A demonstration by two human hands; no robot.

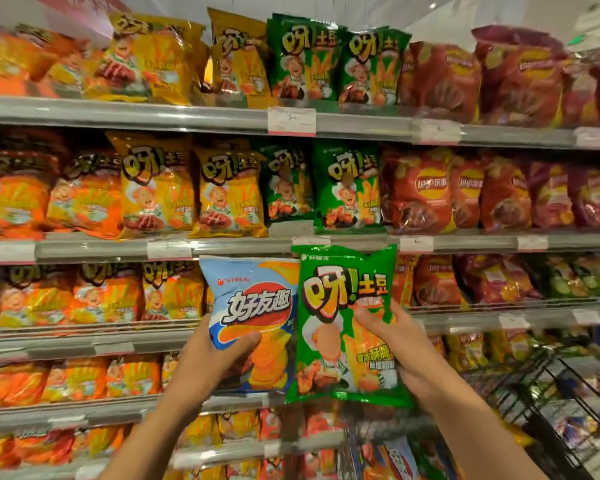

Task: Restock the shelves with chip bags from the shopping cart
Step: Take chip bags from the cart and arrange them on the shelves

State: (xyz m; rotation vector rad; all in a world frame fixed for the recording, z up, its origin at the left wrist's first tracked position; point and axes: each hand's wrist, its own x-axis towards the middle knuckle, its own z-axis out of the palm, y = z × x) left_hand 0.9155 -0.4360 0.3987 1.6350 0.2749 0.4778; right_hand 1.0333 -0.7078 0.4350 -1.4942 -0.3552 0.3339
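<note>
My left hand point(208, 355) grips a blue and white chip bag point(253, 306) by its lower left side, thumb across the front. My right hand point(392, 341) grips a green chip bag point(340, 306) on its right side, thumb on the front. Both bags are held upright, side by side, in front of the middle shelves. Matching green bags point(347, 192) stand on the shelf just above, with a gap to their left beside another green bag point(286, 185). The shopping cart point(548, 393) is at the lower right with more bags inside.
Shelves run across the whole view, packed with orange bags point(32, 202) at left, yellow bags point(187, 192) in the middle and red bags point(465, 192) at right. Price tags point(291, 121) hang on the shelf rails. The cart's wire rim stands close to my right arm.
</note>
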